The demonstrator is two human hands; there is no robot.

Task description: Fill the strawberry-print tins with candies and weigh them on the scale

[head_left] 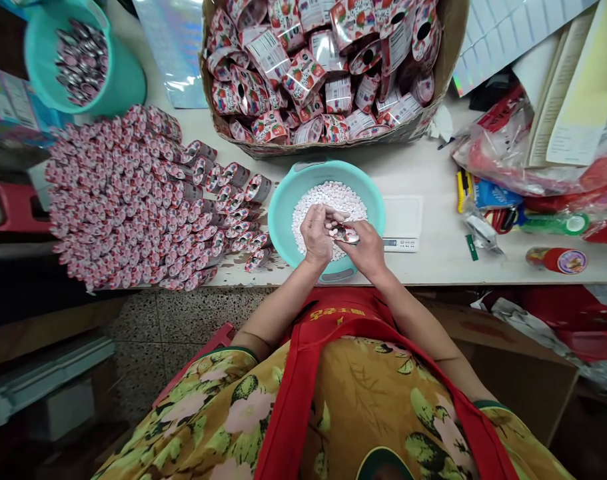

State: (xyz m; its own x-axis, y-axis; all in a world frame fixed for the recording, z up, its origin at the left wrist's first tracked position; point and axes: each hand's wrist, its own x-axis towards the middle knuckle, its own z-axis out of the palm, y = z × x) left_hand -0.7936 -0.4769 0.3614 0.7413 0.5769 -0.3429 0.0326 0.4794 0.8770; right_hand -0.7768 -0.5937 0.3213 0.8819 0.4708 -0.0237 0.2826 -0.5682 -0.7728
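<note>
Both hands [317, 235] [369, 251] meet at a printed packet [347, 235] over a pellet-filled basin [280, 220].

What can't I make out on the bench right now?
All in the head view:
Held container: mostly hidden by the right hand.
Basin floor: covered by white pieces.
Scale: left part hidden by the basin; display too small to read.
Carton: far side cut off by the top edge.

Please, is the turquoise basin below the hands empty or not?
Not empty: the basin holds many small pale pieces, visible inside its rim.
</note>
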